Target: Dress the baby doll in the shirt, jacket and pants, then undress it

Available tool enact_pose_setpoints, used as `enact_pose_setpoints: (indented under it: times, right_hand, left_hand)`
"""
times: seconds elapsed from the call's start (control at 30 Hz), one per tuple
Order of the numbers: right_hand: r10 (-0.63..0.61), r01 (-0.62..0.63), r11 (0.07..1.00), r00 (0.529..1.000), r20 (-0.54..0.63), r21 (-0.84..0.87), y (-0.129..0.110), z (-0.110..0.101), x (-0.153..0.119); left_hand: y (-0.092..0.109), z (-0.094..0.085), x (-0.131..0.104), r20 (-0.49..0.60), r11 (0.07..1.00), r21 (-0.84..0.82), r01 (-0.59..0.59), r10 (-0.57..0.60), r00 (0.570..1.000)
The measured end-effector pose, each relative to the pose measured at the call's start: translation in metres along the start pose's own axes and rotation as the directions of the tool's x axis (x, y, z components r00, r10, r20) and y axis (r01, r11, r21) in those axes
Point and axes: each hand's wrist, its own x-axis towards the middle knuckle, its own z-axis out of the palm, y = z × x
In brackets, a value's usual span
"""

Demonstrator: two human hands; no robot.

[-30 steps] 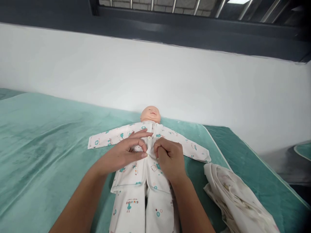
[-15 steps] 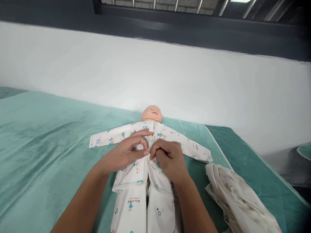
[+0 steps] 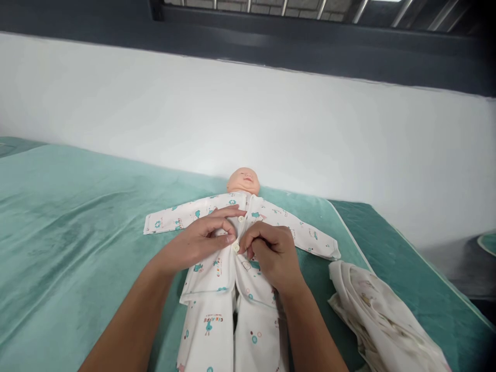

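A baby doll (image 3: 243, 181) lies on its back, dressed in a white printed baby jacket (image 3: 217, 281) with its sleeves spread wide. Matching printed trousers (image 3: 209, 336) cover its legs. At the jacket's front opening, my left hand (image 3: 209, 235) pinches the cloth with thumb and forefinger beside a pale lower button (image 3: 236, 247). My right hand (image 3: 273, 253) is closed, its fingertips gripping the jacket's edge just right of that button. An upper button (image 3: 241, 219) shows near my left fingertips. Cloth under both hands is hidden.
A crumpled white printed cloth (image 3: 382, 310) lies to the right of the doll. Beneath everything spreads a green bed cover (image 3: 77, 232), with a darker green quilted pad (image 3: 391, 248) at right. Behind stand a white wall (image 3: 232, 113) and a dark ledge (image 3: 251, 41).
My left thumb has shifted slightly up and off the lower button, which now shows more fully. My right hand stays at the jacket's edge, and the view has moved a little.
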Motion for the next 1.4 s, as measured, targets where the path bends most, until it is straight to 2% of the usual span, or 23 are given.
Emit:
enact_pose_setpoints:
  times: [0.13, 0.3, 0.57, 0.77, 0.93, 1.13, 1.27, 1.4]
  right_hand:
    - [0.003, -0.003, 1.0, 1.0, 0.0, 0.0, 0.0, 0.0, 0.0]
    - [0.028, -0.028, 0.999, 1.0, -0.001, 0.03, -0.001, 0.0, 0.001]
    - [-0.002, 0.003, 1.0, 1.0, 0.025, -0.012, -0.003, 0.0, 0.002]
    - [0.005, -0.006, 1.0, 0.999, 0.032, 0.025, -0.001, 0.0, 0.001]
    - [0.04, -0.039, 0.999, 0.998, -0.044, 0.016, 0.003, 0.001, 0.002]
    - [0.019, -0.029, 0.998, 0.982, -0.186, -0.049, 0.005, 0.003, 0.004]
    - [0.091, -0.106, 0.992, 0.973, -0.21, -0.064, 0.004, 0.006, 0.006]
    - [0.146, -0.171, 0.98, 0.964, -0.221, -0.099, 0.0, 0.009, 0.009]
  left_hand:
    - [-0.001, -0.002, 0.0, 0.0, 1.0, -0.007, -0.016, 0.016, 1.0]
    - [0.002, 0.0, 0.0, 0.008, 0.999, 0.036, 0.026, -0.027, 1.0]
    - [0.0, 0.0, 0.001, -0.023, 0.998, 0.048, 0.037, -0.036, 0.999]
    - [0.001, 0.0, 0.001, -0.017, 0.999, 0.037, -0.002, 0.003, 1.0]
    - [-0.001, 0.003, 0.002, -0.015, 0.998, 0.011, -0.06, 0.06, 0.998]
    - [-0.001, 0.01, 0.004, 0.015, 0.983, 0.15, -0.106, 0.105, 0.994]
    - [0.003, 0.013, 0.005, 0.002, 0.971, 0.22, -0.091, 0.093, 0.996]
    - [0.004, 0.015, 0.006, -0.03, 0.97, 0.222, -0.095, 0.104, 0.994]
